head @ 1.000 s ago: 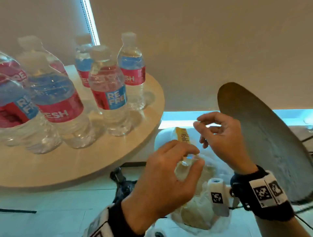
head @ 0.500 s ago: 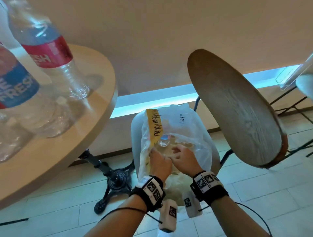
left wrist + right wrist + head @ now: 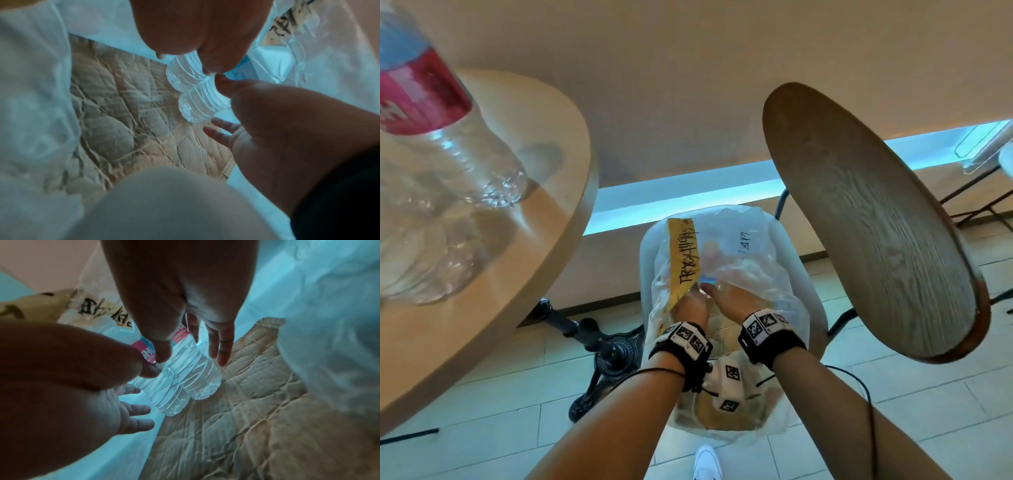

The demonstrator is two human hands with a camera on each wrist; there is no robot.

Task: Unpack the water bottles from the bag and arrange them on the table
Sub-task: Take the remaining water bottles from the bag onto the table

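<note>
Both hands point(image 3: 717, 301) inside bag point(image 3: 774, 260), around bottles point(image 3: 185, 378)

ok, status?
Left hand, right hand open, inside bag, at two bottles. Bottles not yet out. Bag film close round hands.

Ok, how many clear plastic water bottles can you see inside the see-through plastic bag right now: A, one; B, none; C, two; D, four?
C: the right wrist view shows two clear ribbed plastic water bottles lying side by side in the see-through plastic bag, with both hands reaching at them.
</note>
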